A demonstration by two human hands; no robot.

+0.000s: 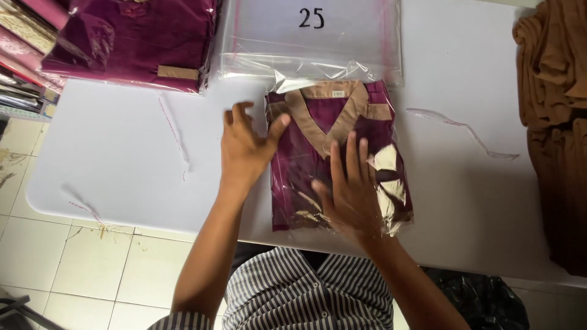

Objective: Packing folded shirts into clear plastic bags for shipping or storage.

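Note:
A folded maroon garment with a tan V-neck collar point(318, 131) lies in a clear plastic bag point(391, 183) on the white table point(122, 165). My right hand point(351, 192) lies flat on the bag's lower middle, fingers spread. At the bag's left edge rests my left hand point(244, 146), fingers apart, thumb touching the plastic near the collar. The bag's open flap point(318, 76) sticks up at the far end.
A stack of empty clear bags point(312, 43) lies just beyond the garment. Bagged maroon garments point(131, 43) are piled at the far left. Brown cloth point(553, 122) is heaped at the right edge. Thin plastic strips point(465, 128) lie on the table. Tiled floor point(73, 269) lower left.

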